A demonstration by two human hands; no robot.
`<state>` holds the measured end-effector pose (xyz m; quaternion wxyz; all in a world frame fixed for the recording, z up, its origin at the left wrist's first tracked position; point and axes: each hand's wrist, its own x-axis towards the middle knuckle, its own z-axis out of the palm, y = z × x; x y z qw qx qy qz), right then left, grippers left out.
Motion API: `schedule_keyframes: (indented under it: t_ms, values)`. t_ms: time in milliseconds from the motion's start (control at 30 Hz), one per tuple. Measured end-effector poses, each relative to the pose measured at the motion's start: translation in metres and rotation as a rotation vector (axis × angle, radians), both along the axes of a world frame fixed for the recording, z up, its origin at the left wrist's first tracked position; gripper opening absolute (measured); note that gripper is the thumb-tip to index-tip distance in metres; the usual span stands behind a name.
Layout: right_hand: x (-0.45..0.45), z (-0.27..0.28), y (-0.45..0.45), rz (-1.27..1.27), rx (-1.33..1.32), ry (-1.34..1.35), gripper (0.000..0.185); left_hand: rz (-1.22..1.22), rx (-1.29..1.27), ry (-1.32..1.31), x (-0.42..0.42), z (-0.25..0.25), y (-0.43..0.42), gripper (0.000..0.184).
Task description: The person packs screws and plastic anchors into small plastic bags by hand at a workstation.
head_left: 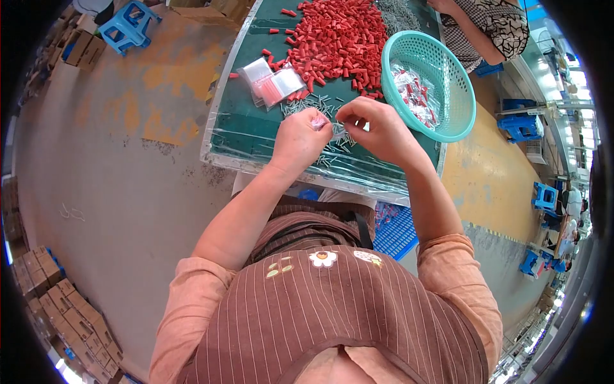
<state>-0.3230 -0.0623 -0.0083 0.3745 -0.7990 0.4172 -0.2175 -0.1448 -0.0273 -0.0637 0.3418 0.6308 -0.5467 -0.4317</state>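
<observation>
My left hand (298,139) is closed around a small clear plastic bag (318,121), most of it hidden by the fingers. Close by on the right, the fingers of my right hand (378,129) are curled with thumb and fingertips near the bag; what they pinch is too small to make out. Under both hands lies a spread of small metal screws (327,157). A large heap of red plastic plugs (336,38) covers the table beyond. Flat clear bags (281,84) with red marking lie stacked left of the screws.
A turquoise perforated basket (457,102) holding filled bags stands at the table's right edge. More grey metal pieces (398,14) lie behind it, near another person's arm (476,35). The green table (236,125) has a plastic-covered front edge. A blue crate (395,238) is below.
</observation>
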Motion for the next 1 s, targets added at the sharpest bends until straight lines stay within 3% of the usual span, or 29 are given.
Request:
schedule_keyframes:
  t_ms: [100, 433, 600, 800, 1000]
  values:
    - [-0.004, -0.011, -0.011, -0.094, 0.007, -0.061, 0.017, 0.029, 0.028, 0.008, 0.006, 0.002, 0.003, 0.015]
    - [0.039, -0.104, -0.107, -0.320, -0.527, 0.424, 0.038, 0.219, 0.259, 0.423, 0.058, -0.015, 0.017, 0.010]
    - [0.041, -0.099, -0.111, -0.277, -0.394, 0.619, 0.019, 0.248, 0.302, 0.503, 0.076, -0.011, 0.027, 0.009]
    - [0.026, -0.094, -0.100, -0.226, -0.412, 0.469, 0.017, 0.249, 0.219, 0.484, 0.075, -0.019, 0.035, 0.008]
    - [0.016, -0.082, -0.089, -0.324, -0.128, 0.296, 0.021, 0.209, 0.127, 0.316, 0.062, -0.023, 0.037, 0.008]
